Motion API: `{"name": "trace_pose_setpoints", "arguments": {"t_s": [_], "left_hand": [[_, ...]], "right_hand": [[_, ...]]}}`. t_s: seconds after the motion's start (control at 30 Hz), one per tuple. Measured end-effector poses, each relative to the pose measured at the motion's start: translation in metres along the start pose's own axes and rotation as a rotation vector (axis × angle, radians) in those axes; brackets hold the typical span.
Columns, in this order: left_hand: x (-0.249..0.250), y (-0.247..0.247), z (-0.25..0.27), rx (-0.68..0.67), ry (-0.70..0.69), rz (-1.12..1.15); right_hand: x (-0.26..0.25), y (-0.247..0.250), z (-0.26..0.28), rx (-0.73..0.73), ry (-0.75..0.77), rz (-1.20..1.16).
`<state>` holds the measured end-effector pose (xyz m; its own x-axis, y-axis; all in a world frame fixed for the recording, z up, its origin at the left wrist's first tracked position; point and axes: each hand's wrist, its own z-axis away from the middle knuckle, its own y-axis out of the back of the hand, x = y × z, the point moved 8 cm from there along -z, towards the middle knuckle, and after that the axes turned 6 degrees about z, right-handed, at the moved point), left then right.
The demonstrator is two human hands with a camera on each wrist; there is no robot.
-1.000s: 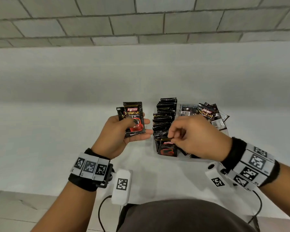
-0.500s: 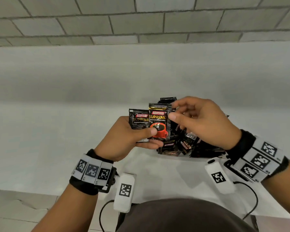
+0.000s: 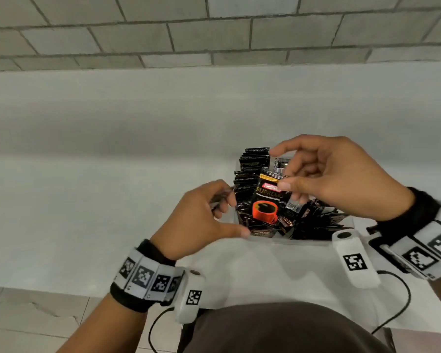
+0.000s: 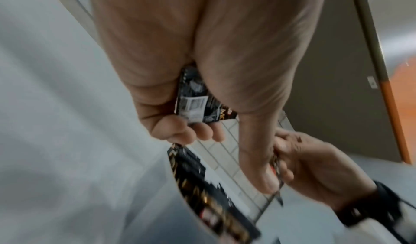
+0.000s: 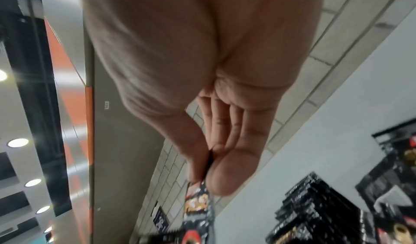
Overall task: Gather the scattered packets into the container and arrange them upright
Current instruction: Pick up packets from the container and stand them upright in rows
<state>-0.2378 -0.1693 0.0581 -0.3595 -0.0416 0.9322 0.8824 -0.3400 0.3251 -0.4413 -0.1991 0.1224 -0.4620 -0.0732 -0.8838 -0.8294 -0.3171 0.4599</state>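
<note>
A clear container [image 3: 303, 241] stands on the white counter, with a row of black coffee packets [image 3: 252, 169] upright along its left side and loose packets [image 3: 318, 219] lying jumbled on its right. My right hand [image 3: 288, 191] pinches one black packet with a red cup [image 3: 265, 202] by its top edge, hanging just over the container's front left. The right wrist view shows this held packet [image 5: 200, 203] between thumb and fingers. My left hand [image 3: 231, 216] is at the container's left front corner, curled round a small stack of packets [image 4: 198, 102].
The white counter [image 3: 112, 200] stretches left and behind the container, against a grey block wall [image 3: 214, 34]. Its front edge runs close to my body, where cables [image 3: 397, 314] hang from the wrist cameras. Tiled floor [image 3: 36, 322] shows below at left.
My right hand rose from the container's front, took the front packet off the left hand's stack and carried it over the container. My left hand turned and moved right with the rest.
</note>
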Motion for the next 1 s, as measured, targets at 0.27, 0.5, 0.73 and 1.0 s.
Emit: {"name": "trace_pose_setpoints", "arguments": {"t_s": [0.27, 0.5, 0.73, 1.0], "left_hand": [[0.000, -0.028, -0.003, 0.053, -0.151, -0.271], [-0.001, -0.013, -0.012, 0.154, -0.108, -0.191], [0.001, -0.002, -0.015, 0.091, -0.152, -0.169], [0.003, -0.020, -0.011, 0.006, -0.187, -0.113]], "right_hand": [[0.001, 0.003, 0.016, -0.089, 0.019, 0.082], [0.019, -0.035, 0.005, -0.077, 0.152, 0.454], [0.043, -0.069, -0.010, -0.158, 0.121, 0.509], [0.058, -0.056, -0.007, -0.117, 0.005, 0.444]]}}
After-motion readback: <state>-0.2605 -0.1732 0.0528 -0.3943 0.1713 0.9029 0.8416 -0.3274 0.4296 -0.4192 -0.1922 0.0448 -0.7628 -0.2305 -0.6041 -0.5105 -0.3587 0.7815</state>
